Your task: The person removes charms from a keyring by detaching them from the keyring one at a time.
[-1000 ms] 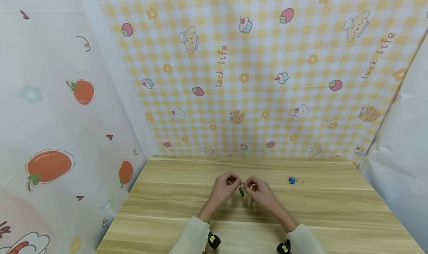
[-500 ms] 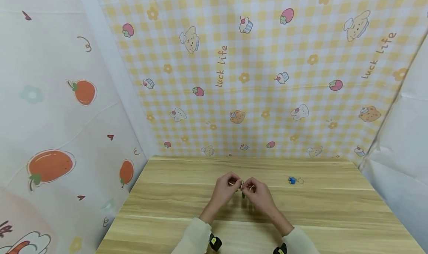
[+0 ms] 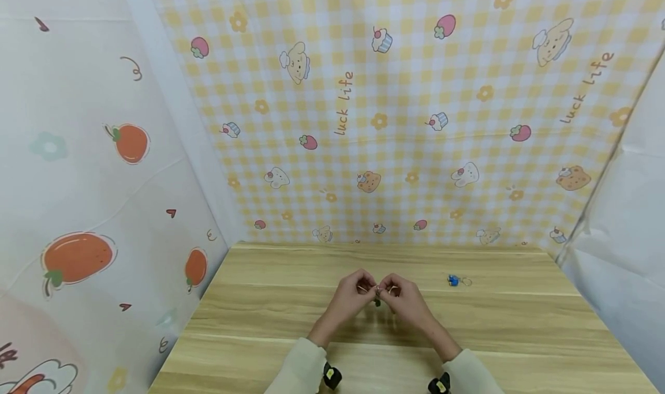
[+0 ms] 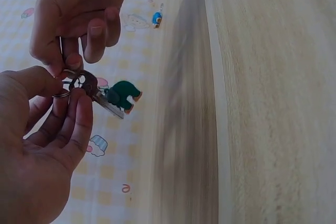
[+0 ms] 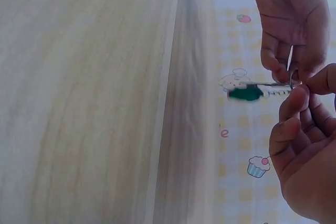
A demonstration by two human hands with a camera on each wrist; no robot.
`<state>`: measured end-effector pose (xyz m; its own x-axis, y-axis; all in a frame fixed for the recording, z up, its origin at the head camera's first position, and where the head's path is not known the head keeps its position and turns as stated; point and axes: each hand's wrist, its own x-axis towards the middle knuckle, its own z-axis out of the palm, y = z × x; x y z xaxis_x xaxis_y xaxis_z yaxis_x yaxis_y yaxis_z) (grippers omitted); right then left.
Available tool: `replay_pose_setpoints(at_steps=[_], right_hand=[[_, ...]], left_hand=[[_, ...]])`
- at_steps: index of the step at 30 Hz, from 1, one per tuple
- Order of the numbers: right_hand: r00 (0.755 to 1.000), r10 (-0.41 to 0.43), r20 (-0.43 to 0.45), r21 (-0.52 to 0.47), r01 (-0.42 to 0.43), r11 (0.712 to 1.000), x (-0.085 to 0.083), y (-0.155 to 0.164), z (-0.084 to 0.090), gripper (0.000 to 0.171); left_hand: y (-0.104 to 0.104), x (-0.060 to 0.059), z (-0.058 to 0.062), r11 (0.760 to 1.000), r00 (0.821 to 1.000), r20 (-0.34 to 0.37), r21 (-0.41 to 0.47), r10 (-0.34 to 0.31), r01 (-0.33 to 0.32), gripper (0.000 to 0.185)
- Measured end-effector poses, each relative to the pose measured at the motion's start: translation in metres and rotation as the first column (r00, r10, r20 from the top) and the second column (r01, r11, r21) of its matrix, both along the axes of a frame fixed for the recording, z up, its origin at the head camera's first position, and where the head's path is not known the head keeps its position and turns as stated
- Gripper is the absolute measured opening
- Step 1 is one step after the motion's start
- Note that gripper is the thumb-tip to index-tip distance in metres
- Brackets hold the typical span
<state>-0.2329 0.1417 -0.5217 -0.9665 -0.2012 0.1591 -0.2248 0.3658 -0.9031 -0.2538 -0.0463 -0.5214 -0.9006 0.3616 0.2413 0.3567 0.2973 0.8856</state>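
Observation:
Above the middle of the wooden table (image 3: 270, 313), both hands meet round a small metal key ring (image 4: 65, 85). A silver key (image 4: 100, 97) and a green charm (image 4: 124, 94) hang from it. My left hand (image 3: 366, 288) grips the ring and the key's head between thumb and curled fingers (image 4: 79, 124). My right hand (image 3: 387, 291) pinches the ring from the other side. In the right wrist view the green charm (image 5: 245, 93) sticks out left of the two hands, and the key (image 5: 268, 84) lies level. In the head view the green charm (image 3: 377, 303) dangles just below the fingertips.
A small blue charm (image 3: 454, 280) with a thin ring lies on the table to the right of my hands. Patterned cloth walls (image 3: 363, 123) close in the table at the back and on both sides. Cream sleeves cover both forearms.
Both hands have stayed together over the same spot, with only small finger shifts on the ring. The green charm hangs slightly lower.

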Motion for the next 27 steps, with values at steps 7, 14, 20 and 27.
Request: replay_pose_setpoints(at_steps=[7, 14, 20, 27], right_hand=[[1.0, 0.017, 0.013, -0.007, -0.017, 1.0, -0.0005, 0.002, 0.0001, 0.005], [0.999, 0.023, 0.025, -0.014, -0.023, 1.0, 0.0008, 0.0045, -0.0001, 0.005], [0.999, 0.023, 0.027, -0.011, -0.023, 1.0, 0.0025, 0.0073, -0.0009, 0.005], [0.999, 0.021, 0.039, 0.005, -0.021, 1.0, 0.0023, 0.0097, -0.0005, 0.005]], left_hand=[[-0.0016, 0.0001, 0.0003, 0.999, 0.997, -0.071, -0.05, -0.01, 0.006, 0.004], [-0.0025, 0.0017, -0.0004, 0.996, 0.982, -0.184, -0.081, -0.038, 0.023, 0.005], [0.0024, 0.0025, -0.0021, 0.992, 0.965, -0.255, -0.125, -0.058, 0.027, 0.007], [0.0043, 0.0003, -0.0049, 0.99, 0.934, -0.349, -0.138, -0.077, 0.03, 0.006]])
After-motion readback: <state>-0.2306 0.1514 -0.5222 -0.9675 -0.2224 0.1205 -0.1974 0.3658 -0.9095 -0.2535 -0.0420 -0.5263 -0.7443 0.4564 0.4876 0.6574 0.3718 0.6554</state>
